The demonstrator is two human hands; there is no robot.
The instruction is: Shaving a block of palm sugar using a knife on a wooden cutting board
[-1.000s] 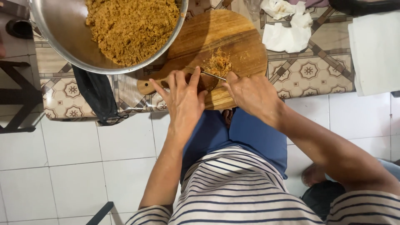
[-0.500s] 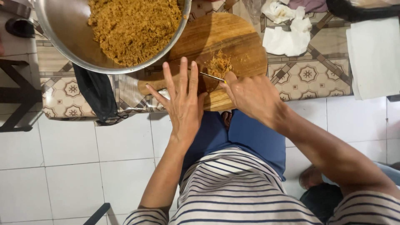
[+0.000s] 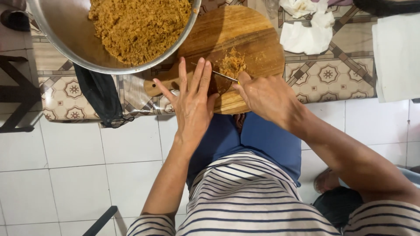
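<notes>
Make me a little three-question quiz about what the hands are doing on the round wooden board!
1. True or false: the right hand holds a knife over the round wooden cutting board.
2. What lies under the knife's blade? A) a whole carrot B) a small pile of brown-orange minced food C) a white napkin
3. Fill in: the left hand has its fingers spread ____.

Key: 1 true; 2 B; 3 open and flat, holding nothing. The metal bowl up left holds far more of the same crumbly food.
</notes>
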